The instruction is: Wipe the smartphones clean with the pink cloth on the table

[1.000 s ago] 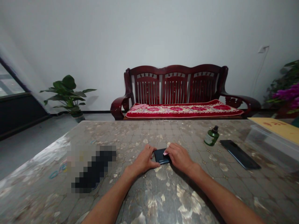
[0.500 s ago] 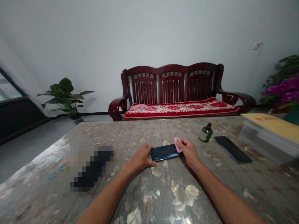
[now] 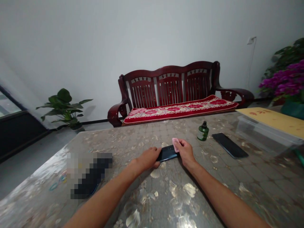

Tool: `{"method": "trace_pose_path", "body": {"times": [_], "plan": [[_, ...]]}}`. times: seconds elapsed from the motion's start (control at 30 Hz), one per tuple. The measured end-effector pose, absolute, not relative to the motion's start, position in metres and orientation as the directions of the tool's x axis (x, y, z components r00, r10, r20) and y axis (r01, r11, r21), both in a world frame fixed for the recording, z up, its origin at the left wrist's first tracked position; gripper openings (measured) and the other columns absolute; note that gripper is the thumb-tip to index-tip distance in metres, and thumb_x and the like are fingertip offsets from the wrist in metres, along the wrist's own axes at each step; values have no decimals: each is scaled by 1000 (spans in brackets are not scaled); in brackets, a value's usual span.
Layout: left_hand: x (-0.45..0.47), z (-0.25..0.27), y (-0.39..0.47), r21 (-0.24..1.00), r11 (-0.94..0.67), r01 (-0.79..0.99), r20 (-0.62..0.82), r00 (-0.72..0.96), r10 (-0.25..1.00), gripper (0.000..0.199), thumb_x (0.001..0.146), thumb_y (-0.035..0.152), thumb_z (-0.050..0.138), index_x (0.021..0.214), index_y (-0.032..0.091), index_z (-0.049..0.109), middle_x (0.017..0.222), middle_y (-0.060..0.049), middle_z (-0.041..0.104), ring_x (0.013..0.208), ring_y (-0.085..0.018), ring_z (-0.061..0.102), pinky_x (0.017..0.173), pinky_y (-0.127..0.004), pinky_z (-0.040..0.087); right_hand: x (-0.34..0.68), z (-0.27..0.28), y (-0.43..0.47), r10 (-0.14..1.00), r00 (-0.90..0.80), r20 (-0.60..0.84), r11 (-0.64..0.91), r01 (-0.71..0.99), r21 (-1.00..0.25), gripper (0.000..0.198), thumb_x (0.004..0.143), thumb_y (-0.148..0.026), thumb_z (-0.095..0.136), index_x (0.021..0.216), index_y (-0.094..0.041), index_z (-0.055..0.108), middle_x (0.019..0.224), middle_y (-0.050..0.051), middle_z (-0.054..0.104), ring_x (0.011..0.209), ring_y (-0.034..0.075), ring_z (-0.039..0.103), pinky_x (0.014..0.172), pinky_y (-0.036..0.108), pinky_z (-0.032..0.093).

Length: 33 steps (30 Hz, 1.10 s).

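Observation:
A dark blue phone [image 3: 167,154] lies on the patterned tabletop, its back facing up. Around its left end my left hand [image 3: 150,157] is closed, thumb on the near edge and fingers on the far one. My right hand [image 3: 186,152] pinches a small pink cloth [image 3: 175,145] and presses it on the phone's right end, where the camera is partly covered. To the right stand a green pump bottle [image 3: 203,131] and, lying flat, a black phone [image 3: 229,145].
A clear plastic box [image 3: 260,134] with a yellow sheet [image 3: 273,117] on top stands at the right. At the left lie a pixelated dark object [image 3: 95,177] and a teal band [image 3: 53,186]. Beyond the table [image 3: 133,139] is a wooden bench [image 3: 169,85].
My left hand has slid farther over the phone's left end and now grips it more fully. The cloth stays at the right end. The view has tilted and shifted a little.

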<state>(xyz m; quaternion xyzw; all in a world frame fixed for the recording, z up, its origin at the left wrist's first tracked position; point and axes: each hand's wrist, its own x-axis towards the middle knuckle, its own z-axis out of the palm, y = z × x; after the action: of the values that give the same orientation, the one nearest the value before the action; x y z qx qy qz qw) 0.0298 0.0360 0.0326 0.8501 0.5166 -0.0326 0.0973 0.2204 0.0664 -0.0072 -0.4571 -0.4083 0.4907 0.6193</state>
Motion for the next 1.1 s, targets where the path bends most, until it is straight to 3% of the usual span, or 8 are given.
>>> {"method": "trace_pose_path", "body": {"times": [0.17, 0.43, 0.6, 0.73, 0.9, 1.1], "plan": [[36, 27, 36, -35, -523, 852, -157, 512, 844, 59, 82, 22, 57, 139, 11, 45, 114, -22, 65, 100, -37, 65, 81, -43, 52, 222, -9, 70, 983, 182, -5, 54, -317, -947, 45, 54, -58, 80, 66, -16, 65, 55, -4, 55, 52, 10, 42, 51, 24, 31], [34, 11, 36, -128, -537, 834, -79, 531, 844, 54, 88, 19, 46, 141, 7, 44, 114, -21, 65, 98, -33, 65, 86, -43, 52, 219, -14, 80, 975, 184, -123, -9, -522, -853, 45, 41, -43, 87, 73, -15, 71, 63, -1, 66, 59, 13, 53, 57, 24, 40], [33, 3, 35, -184, -513, 839, -46, 514, 857, 56, 93, 29, 47, 145, 9, 39, 118, -19, 63, 102, -31, 64, 90, -42, 52, 221, -17, 86, 971, 181, -159, -29, -567, -823, 44, 37, -40, 87, 71, -17, 71, 64, 1, 69, 60, 16, 57, 59, 27, 43], [30, 0, 37, -143, -497, 856, -54, 495, 867, 57, 94, 37, 52, 146, 15, 39, 124, -18, 61, 108, -31, 63, 93, -41, 52, 222, -19, 88, 970, 171, -171, -38, -591, -806, 41, 38, -37, 87, 71, -17, 71, 63, 0, 68, 59, 16, 58, 59, 27, 43], [26, 5, 39, -69, -498, 865, -77, 493, 867, 52, 96, 32, 50, 145, 17, 41, 130, -17, 60, 114, -31, 63, 95, -41, 52, 223, -20, 89, 971, 167, -172, -35, -610, -791, 39, 40, -33, 88, 72, -16, 71, 64, 0, 69, 60, 14, 58, 59, 25, 43], [24, 26, 41, 35, -487, 873, -127, 487, 864, 42, 98, 32, 46, 138, 20, 48, 121, -14, 69, 107, -29, 68, 89, -37, 52, 226, -19, 95, 972, 175, -155, -8, -638, -770, 38, 43, -32, 89, 73, -17, 72, 66, 0, 69, 60, 15, 58, 57, 25, 44]]}}
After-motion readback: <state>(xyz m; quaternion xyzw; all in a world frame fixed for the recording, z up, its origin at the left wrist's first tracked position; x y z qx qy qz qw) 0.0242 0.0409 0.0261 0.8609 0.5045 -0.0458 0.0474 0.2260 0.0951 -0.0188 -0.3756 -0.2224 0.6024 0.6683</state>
